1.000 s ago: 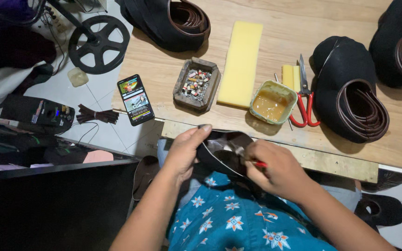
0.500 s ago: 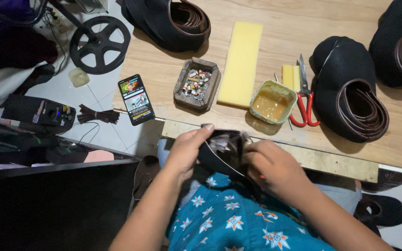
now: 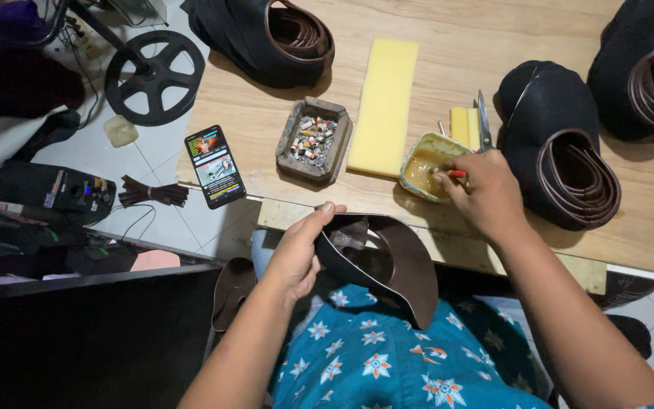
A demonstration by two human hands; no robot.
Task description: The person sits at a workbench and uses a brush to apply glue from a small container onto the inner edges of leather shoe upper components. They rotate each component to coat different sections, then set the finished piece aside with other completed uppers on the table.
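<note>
My left hand (image 3: 297,254) grips the rim of a black cap-shaped piece with a brown leather inner band (image 3: 387,265), held over my lap. My right hand (image 3: 482,193) has reached onto the wooden table (image 3: 448,76) and holds a small red-handled brush (image 3: 454,173), its tip dipped in the yellowish glue inside a small green tub (image 3: 429,165).
On the table lie a yellow foam slab (image 3: 385,106), a square ashtray (image 3: 314,141), a phone (image 3: 214,166) at the edge, red-handled scissors (image 3: 484,121) and stacks of black caps (image 3: 562,144). A black film reel (image 3: 154,77) and cables lie on the tiled floor at left.
My right hand has left the cap in my lap and moved up to the glue tub with the brush. The left hand still holds the cap, now seen more fully.
</note>
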